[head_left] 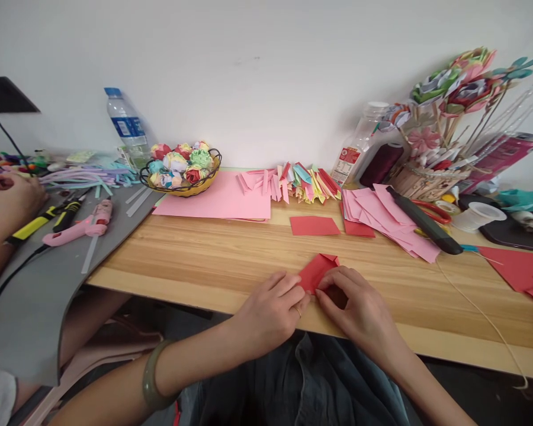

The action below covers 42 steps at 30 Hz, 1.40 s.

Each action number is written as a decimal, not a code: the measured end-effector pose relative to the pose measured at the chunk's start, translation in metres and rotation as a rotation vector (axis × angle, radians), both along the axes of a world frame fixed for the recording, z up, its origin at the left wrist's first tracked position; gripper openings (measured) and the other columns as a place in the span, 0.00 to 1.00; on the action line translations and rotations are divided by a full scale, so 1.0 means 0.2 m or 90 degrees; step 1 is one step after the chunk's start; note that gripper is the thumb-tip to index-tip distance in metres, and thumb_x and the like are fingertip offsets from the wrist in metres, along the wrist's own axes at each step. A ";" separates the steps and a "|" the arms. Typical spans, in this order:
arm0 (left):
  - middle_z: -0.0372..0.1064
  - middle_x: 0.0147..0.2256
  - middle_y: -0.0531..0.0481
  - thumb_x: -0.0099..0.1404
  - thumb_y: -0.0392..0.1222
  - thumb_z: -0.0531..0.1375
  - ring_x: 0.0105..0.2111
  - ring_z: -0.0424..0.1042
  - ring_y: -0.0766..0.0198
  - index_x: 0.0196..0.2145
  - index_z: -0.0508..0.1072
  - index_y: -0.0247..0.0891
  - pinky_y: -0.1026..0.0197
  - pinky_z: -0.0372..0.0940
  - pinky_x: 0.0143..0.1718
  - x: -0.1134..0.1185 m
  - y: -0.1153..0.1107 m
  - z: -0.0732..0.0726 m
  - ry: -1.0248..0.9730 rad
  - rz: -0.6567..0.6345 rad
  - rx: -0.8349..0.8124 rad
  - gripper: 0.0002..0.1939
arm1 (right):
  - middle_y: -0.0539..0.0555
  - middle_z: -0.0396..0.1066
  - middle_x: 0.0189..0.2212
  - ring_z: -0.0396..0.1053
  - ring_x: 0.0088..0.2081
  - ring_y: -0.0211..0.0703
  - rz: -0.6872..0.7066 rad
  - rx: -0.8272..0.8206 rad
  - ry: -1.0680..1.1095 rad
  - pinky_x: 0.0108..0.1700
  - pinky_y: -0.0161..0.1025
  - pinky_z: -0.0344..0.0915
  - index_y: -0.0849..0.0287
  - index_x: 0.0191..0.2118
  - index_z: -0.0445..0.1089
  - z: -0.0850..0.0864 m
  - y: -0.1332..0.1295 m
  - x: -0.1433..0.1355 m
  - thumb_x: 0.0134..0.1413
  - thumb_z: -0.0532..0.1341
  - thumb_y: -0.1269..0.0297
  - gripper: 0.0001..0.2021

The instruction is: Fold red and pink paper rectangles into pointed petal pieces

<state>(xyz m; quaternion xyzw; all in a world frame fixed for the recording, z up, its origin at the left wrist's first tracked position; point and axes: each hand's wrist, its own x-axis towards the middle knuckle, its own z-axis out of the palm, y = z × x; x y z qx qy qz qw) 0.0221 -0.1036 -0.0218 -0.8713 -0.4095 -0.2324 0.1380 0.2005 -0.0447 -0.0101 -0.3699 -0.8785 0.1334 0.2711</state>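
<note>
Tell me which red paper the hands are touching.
The folded red paper near the front edge of the table, touched by the left hand and right hand; the other red pieces lie untouched.

A wood-grain table (195,251) stands against a pale wall (266,89).

The light-brown wood-grain desk (231,254) carries a grey mat (22,302) overhanging its front edge, a stack of rectangular pink paper sheets (213,205), a row of folded multicoloured paper strips (302,183), a flat red paper rectangle (314,225), fanned pink paper slips (384,222) and, nearer the front, a partly folded red paper piece (314,272)
</note>
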 end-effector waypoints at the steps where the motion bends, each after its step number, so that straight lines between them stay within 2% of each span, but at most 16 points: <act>1: 0.68 0.33 0.46 0.68 0.32 0.49 0.43 0.66 0.59 0.37 0.72 0.28 0.55 0.62 0.49 0.00 0.00 0.00 0.002 -0.001 -0.003 0.11 | 0.53 0.67 0.27 0.65 0.29 0.43 -0.004 0.005 -0.008 0.29 0.39 0.62 0.57 0.29 0.64 0.00 0.00 0.00 0.53 0.54 0.69 0.04; 5: 0.68 0.33 0.48 0.67 0.31 0.51 0.44 0.66 0.59 0.36 0.72 0.30 0.54 0.60 0.51 0.00 0.00 -0.01 0.001 0.003 -0.003 0.10 | 0.54 0.69 0.30 0.67 0.32 0.43 -0.004 0.047 -0.047 0.29 0.38 0.64 0.57 0.32 0.67 0.00 0.00 0.04 0.54 0.52 0.71 0.08; 8: 0.69 0.35 0.47 0.67 0.32 0.51 0.46 0.64 0.57 0.39 0.72 0.29 0.51 0.58 0.54 -0.01 0.01 -0.01 0.010 0.006 0.005 0.10 | 0.55 0.71 0.36 0.68 0.37 0.44 0.068 0.088 -0.072 0.34 0.38 0.66 0.56 0.39 0.70 0.01 0.00 0.09 0.55 0.50 0.74 0.13; 11: 0.69 0.35 0.48 0.68 0.32 0.51 0.47 0.64 0.56 0.41 0.71 0.30 0.50 0.57 0.53 -0.02 0.01 0.00 0.017 0.002 0.001 0.10 | 0.57 0.71 0.39 0.67 0.40 0.44 0.145 0.129 -0.097 0.37 0.39 0.68 0.57 0.46 0.69 0.02 -0.01 0.13 0.57 0.49 0.74 0.16; 15: 0.69 0.34 0.48 0.68 0.33 0.50 0.46 0.64 0.56 0.41 0.71 0.30 0.49 0.56 0.54 -0.03 0.02 0.03 0.051 -0.011 0.019 0.11 | 0.58 0.70 0.42 0.67 0.43 0.46 0.174 0.182 -0.127 0.39 0.42 0.69 0.59 0.51 0.67 0.03 -0.03 0.16 0.57 0.50 0.73 0.18; 18: 0.69 0.38 0.46 0.68 0.34 0.50 0.49 0.62 0.56 0.42 0.70 0.31 0.48 0.53 0.55 -0.05 0.02 0.05 0.098 -0.015 0.025 0.11 | 0.59 0.70 0.43 0.66 0.43 0.47 0.184 0.171 -0.140 0.40 0.43 0.69 0.59 0.51 0.66 0.04 -0.04 0.16 0.57 0.49 0.74 0.18; 21: 0.68 0.41 0.45 0.68 0.36 0.51 0.51 0.59 0.55 0.44 0.70 0.35 0.47 0.52 0.55 -0.05 0.03 0.07 0.128 0.030 0.013 0.11 | 0.60 0.70 0.42 0.66 0.43 0.48 0.163 0.161 -0.137 0.43 0.47 0.67 0.62 0.49 0.67 0.04 -0.07 0.13 0.57 0.51 0.71 0.16; 24: 0.67 0.43 0.44 0.67 0.37 0.52 0.50 0.60 0.54 0.46 0.69 0.34 0.47 0.52 0.54 -0.03 0.04 0.06 0.124 0.079 -0.030 0.11 | 0.62 0.69 0.41 0.65 0.42 0.52 0.099 0.148 -0.138 0.44 0.51 0.65 0.64 0.46 0.69 0.04 -0.13 0.06 0.56 0.55 0.63 0.15; 27: 0.67 0.42 0.43 0.66 0.38 0.54 0.48 0.61 0.56 0.45 0.69 0.31 0.50 0.53 0.54 -0.03 0.05 0.04 0.070 0.074 -0.072 0.12 | 0.64 0.69 0.41 0.66 0.42 0.55 0.048 0.141 -0.131 0.42 0.53 0.66 0.65 0.47 0.68 0.03 -0.18 -0.01 0.55 0.56 0.54 0.20; 29: 0.68 0.43 0.44 0.66 0.39 0.54 0.47 0.61 0.57 0.45 0.69 0.31 0.51 0.53 0.53 -0.03 0.05 0.03 0.044 0.057 -0.089 0.12 | 0.62 0.70 0.41 0.67 0.41 0.52 0.056 0.113 -0.098 0.41 0.49 0.67 0.62 0.46 0.68 0.04 -0.17 -0.02 0.58 0.54 0.56 0.17; 32: 0.68 0.45 0.46 0.67 0.37 0.51 0.49 0.60 0.57 0.47 0.68 0.33 0.51 0.51 0.55 -0.05 0.05 0.04 0.049 0.037 -0.096 0.12 | 0.56 0.72 0.37 0.69 0.38 0.45 0.058 0.053 -0.023 0.38 0.42 0.67 0.58 0.40 0.70 0.07 -0.10 0.01 0.61 0.50 0.64 0.12; 34: 0.68 0.46 0.48 0.68 0.35 0.49 0.50 0.59 0.57 0.47 0.68 0.34 0.50 0.50 0.55 -0.07 0.06 0.04 0.063 0.029 -0.092 0.13 | 0.56 0.72 0.34 0.69 0.36 0.46 -0.009 0.076 -0.003 0.37 0.43 0.66 0.58 0.37 0.70 0.09 -0.02 0.04 0.60 0.51 0.63 0.11; 37: 0.68 0.47 0.49 0.69 0.35 0.48 0.51 0.58 0.56 0.47 0.68 0.34 0.50 0.50 0.54 -0.08 0.07 0.05 0.088 0.015 -0.090 0.13 | 0.55 0.73 0.31 0.71 0.31 0.45 -0.068 0.023 -0.035 0.30 0.40 0.66 0.58 0.34 0.69 0.09 0.09 0.06 0.56 0.55 0.59 0.10; 42: 0.67 0.50 0.53 0.69 0.37 0.50 0.52 0.58 0.58 0.50 0.67 0.38 0.50 0.49 0.55 -0.12 0.14 0.05 0.121 -0.017 -0.102 0.13 | 0.51 0.74 0.27 0.71 0.27 0.43 -0.057 -0.073 -0.083 0.25 0.36 0.63 0.57 0.31 0.70 0.07 0.18 0.02 0.52 0.57 0.62 0.07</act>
